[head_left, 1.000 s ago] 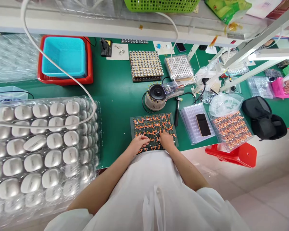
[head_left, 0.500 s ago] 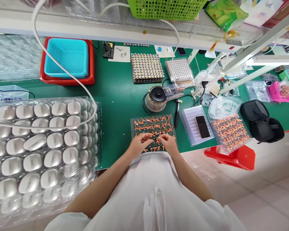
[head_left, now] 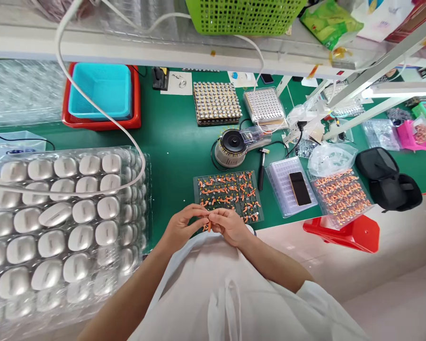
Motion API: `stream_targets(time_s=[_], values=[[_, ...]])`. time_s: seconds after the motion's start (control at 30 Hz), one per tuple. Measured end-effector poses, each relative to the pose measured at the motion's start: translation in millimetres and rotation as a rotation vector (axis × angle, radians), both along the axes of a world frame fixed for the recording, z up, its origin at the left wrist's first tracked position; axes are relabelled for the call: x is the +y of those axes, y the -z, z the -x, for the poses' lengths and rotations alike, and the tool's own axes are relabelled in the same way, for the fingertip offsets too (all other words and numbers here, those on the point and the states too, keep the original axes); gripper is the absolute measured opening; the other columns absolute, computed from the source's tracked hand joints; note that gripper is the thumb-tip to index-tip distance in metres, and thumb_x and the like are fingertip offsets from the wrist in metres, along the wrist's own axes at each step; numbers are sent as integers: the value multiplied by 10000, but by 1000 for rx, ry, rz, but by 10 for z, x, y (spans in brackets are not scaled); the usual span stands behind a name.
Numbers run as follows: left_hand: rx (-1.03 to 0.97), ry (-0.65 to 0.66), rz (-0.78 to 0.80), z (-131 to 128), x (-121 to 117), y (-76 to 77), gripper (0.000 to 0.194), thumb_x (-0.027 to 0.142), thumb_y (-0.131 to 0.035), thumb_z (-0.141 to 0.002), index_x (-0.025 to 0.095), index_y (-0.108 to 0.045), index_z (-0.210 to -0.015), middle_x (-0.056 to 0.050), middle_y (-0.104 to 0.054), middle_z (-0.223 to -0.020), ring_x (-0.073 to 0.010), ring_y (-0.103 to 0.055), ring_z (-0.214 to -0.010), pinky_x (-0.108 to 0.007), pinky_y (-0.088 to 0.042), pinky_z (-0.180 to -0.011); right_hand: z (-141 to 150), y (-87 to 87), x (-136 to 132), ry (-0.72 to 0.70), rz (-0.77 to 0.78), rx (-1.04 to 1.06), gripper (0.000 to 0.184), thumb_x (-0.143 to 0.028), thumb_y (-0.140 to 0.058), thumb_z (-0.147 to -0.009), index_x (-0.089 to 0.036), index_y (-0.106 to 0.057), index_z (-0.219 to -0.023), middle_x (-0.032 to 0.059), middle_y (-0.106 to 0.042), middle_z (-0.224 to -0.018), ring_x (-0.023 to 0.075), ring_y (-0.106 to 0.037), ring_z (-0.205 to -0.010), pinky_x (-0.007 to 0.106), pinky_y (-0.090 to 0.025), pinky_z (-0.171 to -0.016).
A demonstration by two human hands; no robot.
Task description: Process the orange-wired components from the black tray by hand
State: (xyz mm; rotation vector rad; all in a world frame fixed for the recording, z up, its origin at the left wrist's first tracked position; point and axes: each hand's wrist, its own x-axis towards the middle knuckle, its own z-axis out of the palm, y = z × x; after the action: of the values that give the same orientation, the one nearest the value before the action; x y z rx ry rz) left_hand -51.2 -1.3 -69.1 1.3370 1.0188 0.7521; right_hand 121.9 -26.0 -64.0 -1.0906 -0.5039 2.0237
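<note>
The left hand [head_left: 181,229] and right hand [head_left: 231,228] meet above the near left side of the tray [head_left: 196,193]. Both hold one orange part [head_left: 209,226] between the fingertips, each in a narrow pinch. Further orange parts lie in rows on the tray; the dispenser [head_left: 233,154] stands beyond its far edge, the hammer [head_left: 261,173] to its right.

For sound handling, the pinch should be light, both wrists steady, and the part clear of its neighbours; it looks thin and likely to bend.

The fingers cover the part's upper end. Its fine detail and exact contact points cannot be made out.
</note>
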Motion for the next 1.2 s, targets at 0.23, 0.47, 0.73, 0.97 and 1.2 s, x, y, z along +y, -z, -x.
stream_targets(time_s=[0.23,0.47,0.73,0.97,1.2], values=[[60,-197,138,-29,72,-46,155,315,-624,-803,199,-708,-863,-61,-676,-972,-205,-624,-944,-308,-490,-850,-333,140,463,161,-165,-512,231,-342,-750,-654,-189,-697,-818,-21,-632,-681,100,-508,-572,225,-394,-539],[51,-336,244,-97,209,-80,215,335,-650,-751,169,-720,-867,-78,-739,-911,-235,-661,-911,-351,-498,-864,-936,453,1315,526,-63,-616,300,-425,-707,-673,-177,-602,-805,-42,-552,-607,71,-449,-476,199,-331,-410],[-43,-348,289,-98,238,52,268,357,-666,-753,154,-652,-928,-87,-734,-877,-222,-682,-881,-347,-507,-830,-970,696,1748,521,98,-536,351,-496,-666,-709,-164,-553,-719,-54,-482,-535,52,-408,-388,184,-261,-317],[-30,-369,289,-98,268,46,203,355,-668,-759,169,-627,-828,-66,-725,-880,-186,-669,-845,-296,-496,-792,-926,697,1770,538,47,-523,285,-321,-682,-678,-198,-433,-615,-78,-411,-492,49,-376,-397,177,-249,-326],[-79,-406,358,-276,335,-114,275,395,-721,-699,158,-673,-828,-59,-724,-814,-177,-660,-754,-296,-512,-732,-645,228,1391,444,-155,-538,212,-323,-668,-700,-181,-521,-645,-54,-440,-523,66,-381,-473,194,-294,-413]])
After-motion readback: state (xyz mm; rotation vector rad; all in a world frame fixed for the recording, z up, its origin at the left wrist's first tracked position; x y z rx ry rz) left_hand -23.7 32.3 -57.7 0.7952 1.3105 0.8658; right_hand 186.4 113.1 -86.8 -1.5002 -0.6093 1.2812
